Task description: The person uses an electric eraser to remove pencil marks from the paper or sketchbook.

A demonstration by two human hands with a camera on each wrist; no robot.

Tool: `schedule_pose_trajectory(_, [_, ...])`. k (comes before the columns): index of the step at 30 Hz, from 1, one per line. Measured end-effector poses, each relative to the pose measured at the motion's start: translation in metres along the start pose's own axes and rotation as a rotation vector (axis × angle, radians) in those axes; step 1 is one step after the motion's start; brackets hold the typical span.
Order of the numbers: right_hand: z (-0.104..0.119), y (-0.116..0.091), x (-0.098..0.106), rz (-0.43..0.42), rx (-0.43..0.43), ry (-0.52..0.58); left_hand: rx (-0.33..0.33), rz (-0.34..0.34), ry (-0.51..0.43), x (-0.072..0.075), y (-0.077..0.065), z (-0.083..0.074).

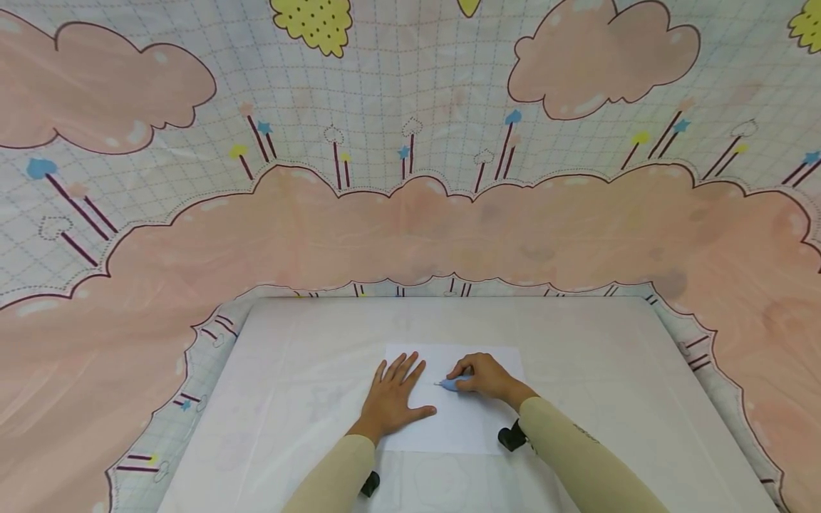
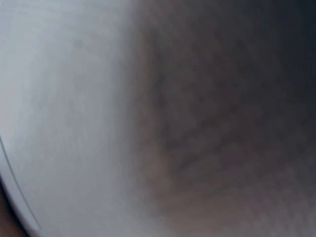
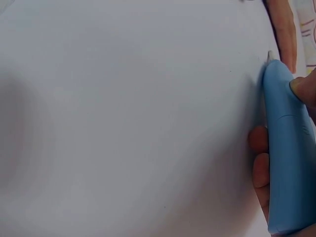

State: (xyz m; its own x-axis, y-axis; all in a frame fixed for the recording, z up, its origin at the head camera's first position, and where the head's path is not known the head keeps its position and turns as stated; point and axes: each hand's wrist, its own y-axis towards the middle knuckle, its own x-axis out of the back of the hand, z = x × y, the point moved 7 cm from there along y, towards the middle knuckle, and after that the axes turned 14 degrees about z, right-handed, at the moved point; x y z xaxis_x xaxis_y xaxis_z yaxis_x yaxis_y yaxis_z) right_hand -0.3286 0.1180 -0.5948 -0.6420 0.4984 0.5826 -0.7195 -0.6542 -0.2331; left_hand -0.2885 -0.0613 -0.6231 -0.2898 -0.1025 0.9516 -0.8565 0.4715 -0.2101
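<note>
A white sheet of paper [image 1: 462,438] lies on the white-covered table. My left hand [image 1: 393,400] rests palm down on its left part, fingers spread and thumb pointing right. In my right hand [image 1: 490,376] I grip a chunky blue pen-shaped tool [image 3: 291,163] with a short, narrow pale tip [image 3: 270,55]. The thumb [image 3: 303,89] presses on its upper side near the front, and fingertips curl round from below. In the head view the tip points left toward my left hand, close over the paper. The left wrist view is dark and blurred.
The white table [image 1: 308,370] reaches back to a patterned pink-and-white cloth [image 1: 410,235] that hangs behind and round its sides. A black wrist device [image 1: 512,436] sits under my right wrist, with another dark device [image 1: 370,484] at the left sleeve.
</note>
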Motion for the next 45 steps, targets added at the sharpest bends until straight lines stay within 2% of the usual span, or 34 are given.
schedule_pose_trajectory(5, [-0.001,0.003,-0.001,-0.001,0.0,-0.004,-0.018,-0.021,-0.002,0.002,-0.002,-0.001])
schedule_pose_trajectory(10, [-0.001,0.006,-0.003,-0.004,-0.007,-0.014,-0.004,-0.004,-0.009,-0.001,-0.001,0.0])
schedule_pose_trajectory(16, [0.004,0.006,-0.003,-0.01,0.006,-0.025,-0.011,-0.032,0.012,-0.002,0.001,0.0])
schedule_pose_trajectory(24, [0.009,0.007,-0.002,-0.008,0.015,-0.046,0.001,-0.001,0.004,0.0,0.001,0.0])
schedule_pose_trajectory(30, [0.003,0.002,0.002,-0.035,-0.01,-0.066,-0.01,-0.032,0.02,0.0,0.001,0.001])
schedule_pose_trajectory(45, [-0.004,-0.018,0.013,-0.045,-0.031,-0.105,0.013,0.0,0.039,-0.005,0.003,0.002])
